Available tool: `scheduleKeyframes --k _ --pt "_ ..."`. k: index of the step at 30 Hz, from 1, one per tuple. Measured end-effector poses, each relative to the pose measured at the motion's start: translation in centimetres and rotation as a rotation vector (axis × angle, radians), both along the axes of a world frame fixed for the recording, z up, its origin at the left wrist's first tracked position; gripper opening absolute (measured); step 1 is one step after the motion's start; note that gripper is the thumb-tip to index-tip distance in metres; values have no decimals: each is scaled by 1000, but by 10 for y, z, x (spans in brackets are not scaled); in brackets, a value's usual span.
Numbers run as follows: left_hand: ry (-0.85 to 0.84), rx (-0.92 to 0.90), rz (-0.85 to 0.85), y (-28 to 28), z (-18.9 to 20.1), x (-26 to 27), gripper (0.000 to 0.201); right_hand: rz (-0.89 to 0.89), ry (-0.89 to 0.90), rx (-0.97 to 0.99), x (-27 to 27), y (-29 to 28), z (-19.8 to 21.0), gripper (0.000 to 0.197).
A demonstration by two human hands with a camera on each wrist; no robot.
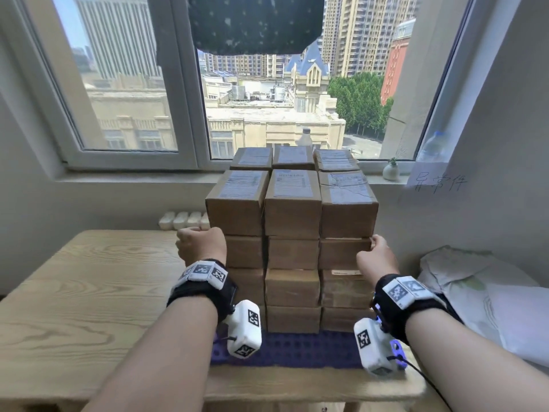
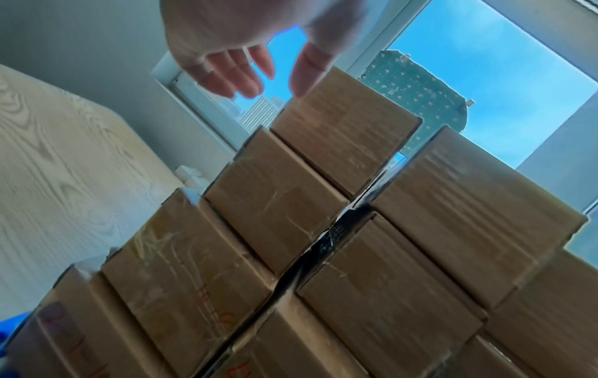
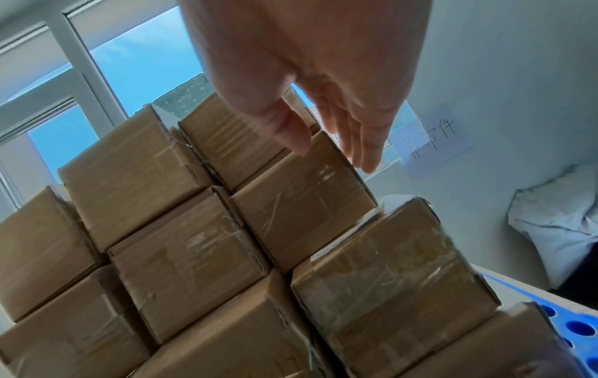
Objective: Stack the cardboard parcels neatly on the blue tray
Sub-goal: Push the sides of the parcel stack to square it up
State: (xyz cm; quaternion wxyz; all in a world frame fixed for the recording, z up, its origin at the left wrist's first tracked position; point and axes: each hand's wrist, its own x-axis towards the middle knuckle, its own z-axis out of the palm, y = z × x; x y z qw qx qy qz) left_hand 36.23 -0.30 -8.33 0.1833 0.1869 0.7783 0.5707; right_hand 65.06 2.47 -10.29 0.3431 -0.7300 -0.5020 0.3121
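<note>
both hands (image 1: 285,251) flank stacked parcels (image 1: 292,233) on tray (image 1: 297,349).

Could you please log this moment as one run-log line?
parcels stacked on blue tray | left hand open beside stack | right hand open, touching stack

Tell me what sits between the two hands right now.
The stack of cardboard parcels on the blue tray fills the stretch between left hand and right hand, seen in the head view.

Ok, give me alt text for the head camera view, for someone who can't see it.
A tall stack of cardboard parcels stands on a blue tray on a wooden table by a window. The left hand and right hand flank it, the right touching a parcel's edge.
</note>
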Motion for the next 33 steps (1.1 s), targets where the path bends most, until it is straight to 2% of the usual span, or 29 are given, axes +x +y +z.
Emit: scheduleKeyframes --k 3,4,7,11,14,21,33 --pt "-70 -56 -164 15 -16 -10 53 10 30 -2 -1 3 -2 68" --pt "-87 -59 -227 18 -20 -12 56 11 40 6 -1 6 -3 68" --pt "-115 -42 -358 24 -25 -16 31 10 79 30 0 11 -7 58" --pt "-108 -61 -474 26 -30 -15 23 16 131 34 1 15 -11 51" --pt "-139 -38 -494 30 -33 -16 24 5 149 38 2 20 -14 52" --pt "-137 29 -477 37 -40 -21 49 -34 183 55 3 27 -17 49" --pt "-130 6 -460 26 -36 -23 56 -15 182 98 6 20 -14 42"
